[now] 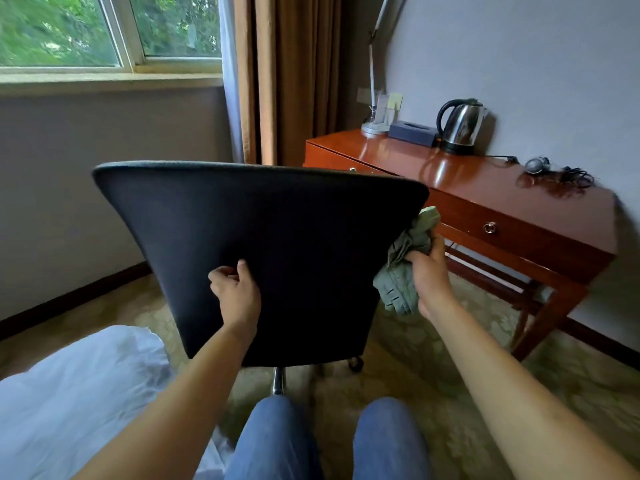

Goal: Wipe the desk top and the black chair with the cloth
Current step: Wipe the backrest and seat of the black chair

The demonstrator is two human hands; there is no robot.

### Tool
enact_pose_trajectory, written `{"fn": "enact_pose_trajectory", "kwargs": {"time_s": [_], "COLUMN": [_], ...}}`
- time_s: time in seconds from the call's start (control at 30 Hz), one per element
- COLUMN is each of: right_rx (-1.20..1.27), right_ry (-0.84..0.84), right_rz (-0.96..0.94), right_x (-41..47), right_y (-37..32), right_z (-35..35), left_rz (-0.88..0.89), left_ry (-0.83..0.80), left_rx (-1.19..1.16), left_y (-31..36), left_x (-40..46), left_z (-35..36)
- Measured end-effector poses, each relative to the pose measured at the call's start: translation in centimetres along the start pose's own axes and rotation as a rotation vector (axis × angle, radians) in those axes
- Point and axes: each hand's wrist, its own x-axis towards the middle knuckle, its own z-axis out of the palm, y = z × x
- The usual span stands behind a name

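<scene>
The black chair stands right in front of me, its wide backrest turned toward me. My left hand rests against the lower middle of the backrest, fingers curled. My right hand grips a crumpled grey-green cloth and presses it against the backrest's right edge. The glossy red-brown desk top runs along the wall to the right, behind the chair. The chair's seat is hidden by the backrest.
On the desk stand a steel kettle, a dark tissue box, a lamp base and a cable bundle. White bedding lies at lower left. A curtain and window are behind. My knees are close to the chair's base.
</scene>
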Motion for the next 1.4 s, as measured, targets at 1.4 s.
{"fn": "enact_pose_trajectory", "kwargs": {"time_s": [1.4], "right_rx": [-0.281], "right_ry": [-0.518], "right_rz": [-0.602], "right_x": [-12.8], "right_y": [0.0], "right_z": [24.3], "left_rz": [0.016], "left_ry": [-0.102], "left_rx": [-0.261], "left_y": [17.3], "left_x": [5.0], "left_z": [-11.6]}}
